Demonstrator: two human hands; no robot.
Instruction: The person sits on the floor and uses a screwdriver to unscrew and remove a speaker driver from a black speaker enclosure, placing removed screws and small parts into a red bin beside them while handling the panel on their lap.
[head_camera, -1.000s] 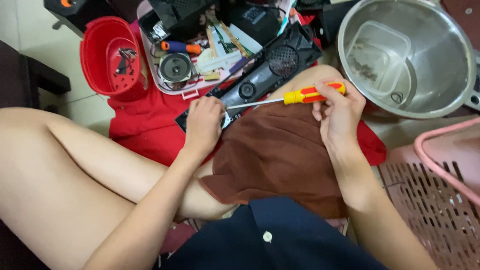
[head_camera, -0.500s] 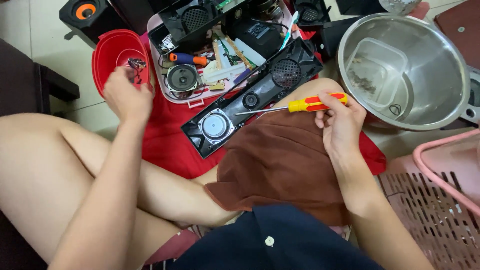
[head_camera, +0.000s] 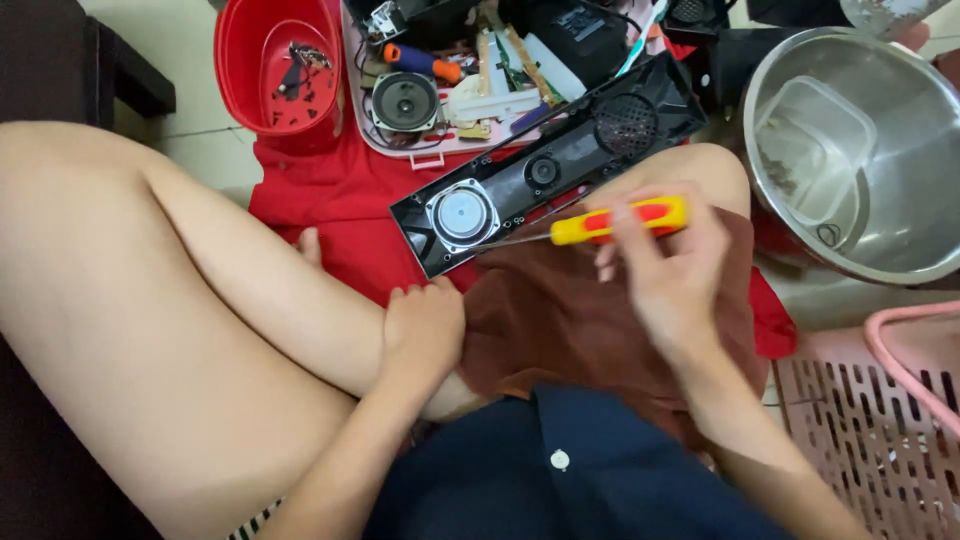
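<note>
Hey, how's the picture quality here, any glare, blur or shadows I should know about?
Head view: soft, even light with no hard shadows; bright glare on the steel bowl; the right hand on the yellow screwdriver is slightly motion-blurred; the left hand and the black speaker panel look sharp; the edges bend a little from the wide lens.

Home floor repair spot — tiled floor (head_camera: 190, 45), parts tray (head_camera: 440, 140), steel basin (head_camera: 880, 230).
</note>
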